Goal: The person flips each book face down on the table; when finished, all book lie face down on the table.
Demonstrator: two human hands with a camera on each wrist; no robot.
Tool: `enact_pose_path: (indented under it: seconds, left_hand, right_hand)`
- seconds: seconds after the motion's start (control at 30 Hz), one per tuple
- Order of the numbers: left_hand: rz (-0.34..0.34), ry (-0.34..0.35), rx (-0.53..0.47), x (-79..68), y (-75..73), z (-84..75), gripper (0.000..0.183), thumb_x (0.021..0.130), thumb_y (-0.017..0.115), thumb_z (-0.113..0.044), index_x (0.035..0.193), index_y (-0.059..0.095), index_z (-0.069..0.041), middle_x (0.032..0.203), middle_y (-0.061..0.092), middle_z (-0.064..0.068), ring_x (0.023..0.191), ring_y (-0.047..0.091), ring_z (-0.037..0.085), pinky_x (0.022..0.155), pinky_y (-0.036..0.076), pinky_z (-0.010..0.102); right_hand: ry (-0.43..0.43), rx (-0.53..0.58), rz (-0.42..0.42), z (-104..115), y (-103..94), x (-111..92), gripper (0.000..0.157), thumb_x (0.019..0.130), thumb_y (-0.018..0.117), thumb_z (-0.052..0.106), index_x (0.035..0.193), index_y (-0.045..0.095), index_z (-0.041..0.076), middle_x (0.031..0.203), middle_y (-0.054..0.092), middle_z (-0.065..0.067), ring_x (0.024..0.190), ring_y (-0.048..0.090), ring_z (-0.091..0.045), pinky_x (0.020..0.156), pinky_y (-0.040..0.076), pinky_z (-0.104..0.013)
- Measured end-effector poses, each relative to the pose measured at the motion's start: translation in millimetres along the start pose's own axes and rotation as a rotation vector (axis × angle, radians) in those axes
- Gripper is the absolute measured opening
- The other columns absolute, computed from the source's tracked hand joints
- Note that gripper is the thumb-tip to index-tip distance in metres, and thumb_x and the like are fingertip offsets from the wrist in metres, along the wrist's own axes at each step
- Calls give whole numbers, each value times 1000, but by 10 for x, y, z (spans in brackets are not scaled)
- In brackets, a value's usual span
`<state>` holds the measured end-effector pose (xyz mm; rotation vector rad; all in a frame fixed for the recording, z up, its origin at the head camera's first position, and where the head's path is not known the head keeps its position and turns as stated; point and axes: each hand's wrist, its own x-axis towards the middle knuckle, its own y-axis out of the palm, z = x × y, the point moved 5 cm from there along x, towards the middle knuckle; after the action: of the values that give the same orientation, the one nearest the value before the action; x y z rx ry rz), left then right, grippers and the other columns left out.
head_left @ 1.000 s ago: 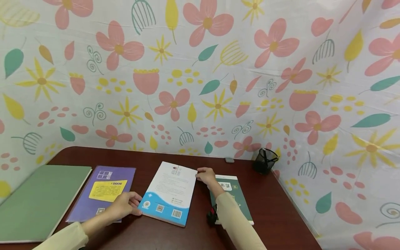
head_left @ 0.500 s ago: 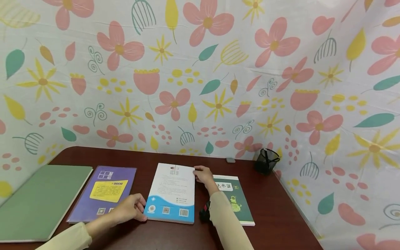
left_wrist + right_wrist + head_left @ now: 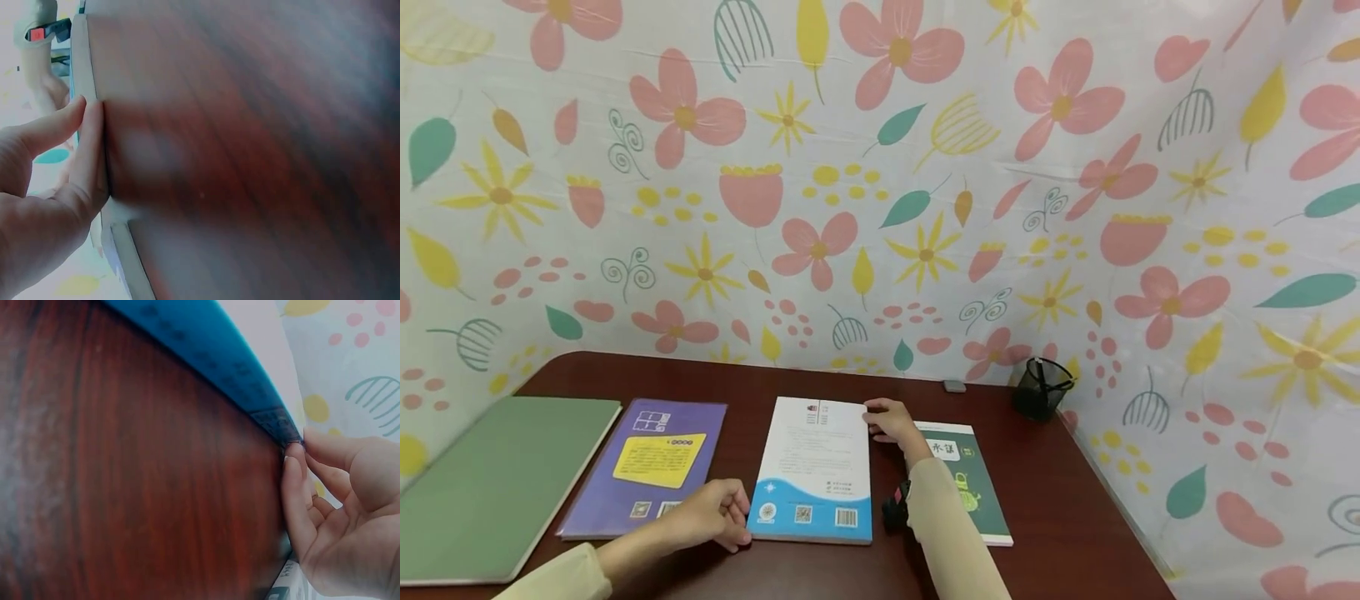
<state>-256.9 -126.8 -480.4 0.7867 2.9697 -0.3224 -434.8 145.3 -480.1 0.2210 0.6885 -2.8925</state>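
A white and blue book [image 3: 816, 467] lies flat, its printed cover up, in the middle of the head view. At its lower left corner, my left hand [image 3: 711, 515] holds the edge between thumb and fingers; the left wrist view shows the thumb [image 3: 59, 128] beside the book's pale page edge [image 3: 83, 56]. My right hand [image 3: 891, 421] pinches the upper right corner. Seen from the right wrist, the blue spine [image 3: 206, 350] runs to the fingertips [image 3: 294, 456]. A green illustrated book [image 3: 981, 492] lies partly hidden under the right forearm.
Left of the held book lie a purple book [image 3: 598, 492] with a yellow panel and a large green folder [image 3: 497, 483]. A black mesh pen holder [image 3: 1041, 392] and a small grey object [image 3: 954, 387] stand at the back right of the dark table [image 3: 1052, 533].
The white and blue book has turned from slanted to nearly straight, its lower edge moving right. Both hands have stayed at its corners, and the left has shifted slightly right and down.
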Motion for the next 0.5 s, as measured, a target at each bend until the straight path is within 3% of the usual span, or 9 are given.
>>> enact_pose_path:
  seconds: [0.17,0.3,0.5]
  left_hand:
    - [6,-6,4,-23,-27,-26,29,75,73,7,91,49,9,74,57,7,68,67,19,62,62,36]
    - [33,-26,30,-44,-15,-58,26,77,74,2,89,52,7,69,59,5,58,63,14,54,60,31]
    - [74,0,81,-94,-56,-171,20,82,74,-6,84,56,4,65,63,7,46,58,9,43,53,24]
  right_hand:
    - [-5,-4,11,7,29,2,38,95,62,18,131,59,7,105,65,-12,80,62,-15,73,58,-32]
    - [3,15,15,16,-4,1,40,96,61,19,133,55,4,104,65,-14,81,64,-18,75,59,-34]
    - [-12,80,26,3,-234,-62,42,98,57,17,136,51,-1,116,64,-23,92,69,-28,81,60,-40]
